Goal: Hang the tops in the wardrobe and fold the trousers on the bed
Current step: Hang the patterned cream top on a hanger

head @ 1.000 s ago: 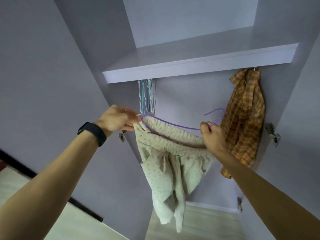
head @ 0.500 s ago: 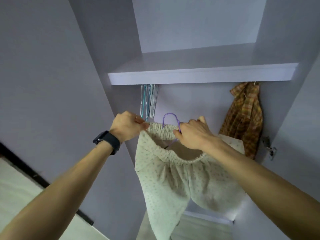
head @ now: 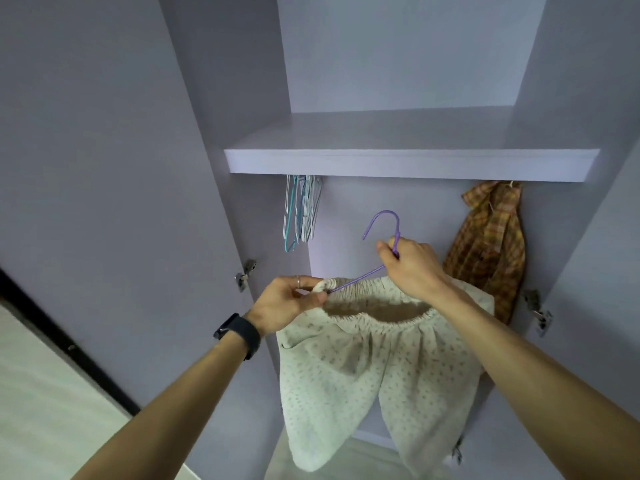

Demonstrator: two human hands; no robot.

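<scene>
Gap between hangers (head: 303, 209) and shirt (head: 488, 244)

Wardrobe: pale lilac wardrobe (head: 381, 81), standing open, evenly lit (no lamp visible).
Shelf: flat lilac shelf (head: 408, 166) spanning its width.
Door: lilac door panel (head: 104, 168) swung left, metal hinge (head: 245, 271) on its edge.
Floor: pale floor (head: 41, 410), lower left.

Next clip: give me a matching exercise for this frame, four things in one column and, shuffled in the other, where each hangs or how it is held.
1. purple hanger
2. plaid shirt
3. empty hangers
4. cream garment

A. hangs under the shelf, right side
B. hang under the shelf, left side
C. gripped at the neck by the right hand
D. waistband pinched by the left hand

Pairs: 1-C, 2-A, 3-B, 4-D.
</scene>
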